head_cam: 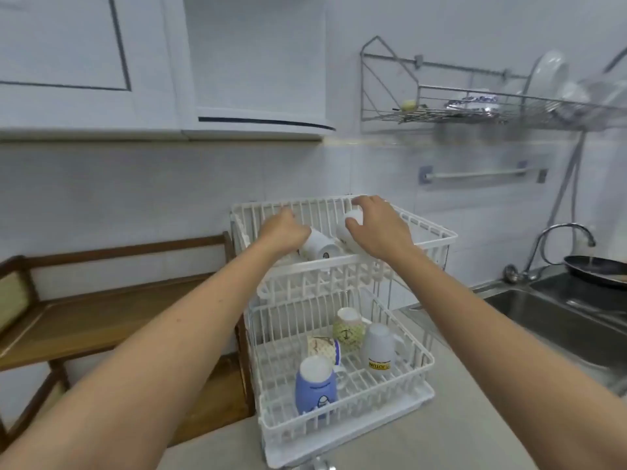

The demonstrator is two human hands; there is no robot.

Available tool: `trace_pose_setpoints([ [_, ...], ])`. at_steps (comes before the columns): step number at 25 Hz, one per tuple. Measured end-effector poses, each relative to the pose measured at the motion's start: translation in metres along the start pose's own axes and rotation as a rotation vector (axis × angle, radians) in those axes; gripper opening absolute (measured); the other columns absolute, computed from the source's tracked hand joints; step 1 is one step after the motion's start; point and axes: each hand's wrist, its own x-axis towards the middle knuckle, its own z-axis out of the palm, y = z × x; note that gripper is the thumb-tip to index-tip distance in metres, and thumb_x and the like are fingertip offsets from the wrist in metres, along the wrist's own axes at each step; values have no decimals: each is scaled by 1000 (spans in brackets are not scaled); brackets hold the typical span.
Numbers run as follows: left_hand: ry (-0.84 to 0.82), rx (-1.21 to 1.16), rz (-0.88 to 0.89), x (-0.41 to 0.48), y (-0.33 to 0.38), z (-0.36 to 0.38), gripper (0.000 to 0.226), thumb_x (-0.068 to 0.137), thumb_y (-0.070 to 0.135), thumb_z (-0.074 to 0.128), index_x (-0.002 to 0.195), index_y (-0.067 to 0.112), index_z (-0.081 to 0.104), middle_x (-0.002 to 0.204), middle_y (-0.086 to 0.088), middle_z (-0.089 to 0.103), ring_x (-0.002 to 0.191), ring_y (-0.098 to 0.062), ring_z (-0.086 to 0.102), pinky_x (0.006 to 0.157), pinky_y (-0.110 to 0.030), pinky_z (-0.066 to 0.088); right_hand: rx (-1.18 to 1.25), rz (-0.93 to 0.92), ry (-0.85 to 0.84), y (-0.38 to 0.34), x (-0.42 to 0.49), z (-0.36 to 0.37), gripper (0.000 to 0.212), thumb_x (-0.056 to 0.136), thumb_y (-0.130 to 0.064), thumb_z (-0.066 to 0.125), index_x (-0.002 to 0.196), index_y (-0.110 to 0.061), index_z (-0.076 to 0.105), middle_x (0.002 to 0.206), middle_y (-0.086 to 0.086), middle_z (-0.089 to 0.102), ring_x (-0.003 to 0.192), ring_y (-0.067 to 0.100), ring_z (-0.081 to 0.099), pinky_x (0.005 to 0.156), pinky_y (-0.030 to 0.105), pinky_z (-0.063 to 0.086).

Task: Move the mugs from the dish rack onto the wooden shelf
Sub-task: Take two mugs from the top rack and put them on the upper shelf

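Note:
A white two-tier dish rack (437, 234) stands on the counter. In its top tier my left hand (283, 232) grips a white mug (319, 246) that lies tilted on its side. My right hand (376, 227) is closed around another white mug (354, 217) beside it. The bottom tier holds several upside-down mugs: a blue one (315, 390) at the front, a patterned one (322, 349) on its side, a green-patterned one (347, 329) and a white one with a yellow label (378, 349). The wooden shelf (112, 313) stands to the left of the rack.
A steel sink (556, 313) with a tap (559, 239) lies to the right, with a dark pan (597, 266) over it. A wall-mounted metal rack (475, 110) with plates hangs above. White cabinets (135, 79) overhang the shelf.

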Motion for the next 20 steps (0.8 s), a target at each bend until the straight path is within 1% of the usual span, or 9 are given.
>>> trace_pose_setpoints([
  [3,-181,30,-205,22,3,16,69,89,45,51,140,2,32,129,-18,55,101,-32,62,74,-32,50,-212,150,-190,15,31,11,52,90,-36,48,137,-14,40,141,12,45,126,33,43,94,44,40],
  [6,-235,-7,-326,42,4,36,79,83,58,50,141,9,26,122,-15,57,87,-28,67,73,-33,56,-315,271,-369,27,52,26,62,88,-46,53,137,-12,37,137,16,47,121,36,47,90,42,42],
  [8,-235,29,-346,51,3,40,86,79,65,51,139,9,29,115,-15,60,82,-27,68,66,-31,56,-295,323,-424,31,63,35,70,83,-49,60,136,-10,36,132,17,49,116,36,52,84,40,43],
  [10,-296,50,-374,60,2,44,88,75,70,53,134,6,37,102,-15,64,65,-26,67,55,-29,55,-309,363,-442,35,73,44,80,76,-52,67,137,-11,34,129,15,52,112,35,54,79,38,43],
  [12,-356,11,-402,64,1,49,83,74,67,56,129,6,43,96,-16,67,57,-27,65,54,-31,58,-357,377,-442,39,76,54,92,69,-55,73,138,-12,29,126,14,54,110,34,56,76,37,42],
  [14,-347,-70,-417,65,1,50,77,75,57,60,130,8,42,104,-17,66,58,-29,66,51,-33,59,-366,397,-419,41,77,63,100,64,-52,79,139,-14,25,123,14,54,110,35,56,73,36,41],
  [16,-307,-167,-427,60,1,47,79,76,49,63,135,8,32,115,-20,61,60,-32,64,39,-32,54,-312,417,-379,44,75,66,100,63,-48,81,138,-13,25,124,15,54,111,36,55,74,36,42],
  [17,-283,-217,-430,57,0,41,82,77,46,64,138,9,24,119,-21,58,65,-33,65,37,-32,53,-256,424,-343,41,73,65,101,63,-47,81,138,-12,25,126,16,53,113,37,53,77,37,42],
  [20,-238,-316,-353,47,3,22,92,83,43,61,146,17,-1,126,-21,52,94,-38,64,57,-40,56,-28,397,-144,31,65,46,99,62,-47,80,137,-11,26,126,17,53,114,38,53,84,41,46],
])
